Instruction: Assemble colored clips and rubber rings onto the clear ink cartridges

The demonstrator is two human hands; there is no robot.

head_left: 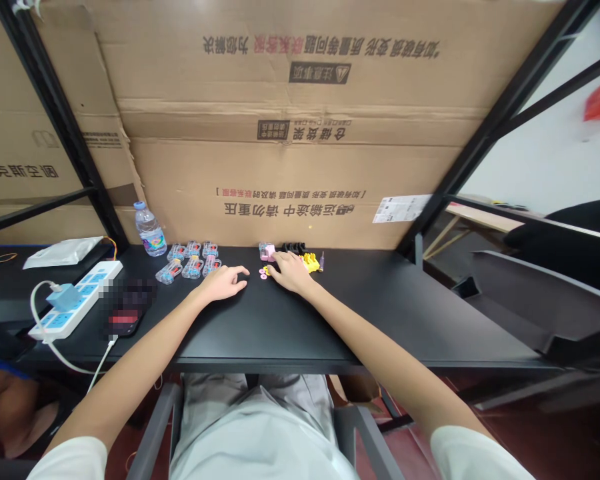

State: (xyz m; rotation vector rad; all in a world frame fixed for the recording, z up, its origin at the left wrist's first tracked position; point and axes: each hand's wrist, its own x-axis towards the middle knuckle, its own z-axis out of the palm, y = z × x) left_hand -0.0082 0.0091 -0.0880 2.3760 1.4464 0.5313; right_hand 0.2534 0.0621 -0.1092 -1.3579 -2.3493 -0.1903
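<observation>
The left hand (224, 283) lies palm-down on the matte black desktop (380, 313), its fingers loosely extended and slightly curled, and nothing is held by it. The right hand (291, 272) is spread just beside it, with its fingertips (276, 257) reaching towards a glossy pink plastic block (268, 253). Whether that block is touched or pinched cannot be told from this view, so the state of the grip remains uncertain. Small, round pink and yellow plastic rings (264, 273) lie loose just below the block. Behind the right hand are a knobbly yellow moulded plastic piece (310, 263), a ribbed black plastic piece (293, 247) and a slim purple-tipped tool (322, 261).

The rings are the likeliest to be lost: on the smooth desktop, they could be rolled or scattered by a careless brush of the right hand. Further left, the transparent plastic cases with blue parts (193, 267) are packed closely, so several could be shifted by one sweep of the left hand. An upright clear plastic water bottle (149, 229) stands behind them, and if it were tipped and leaked, the white power strip (75, 300) could be wetted.
</observation>
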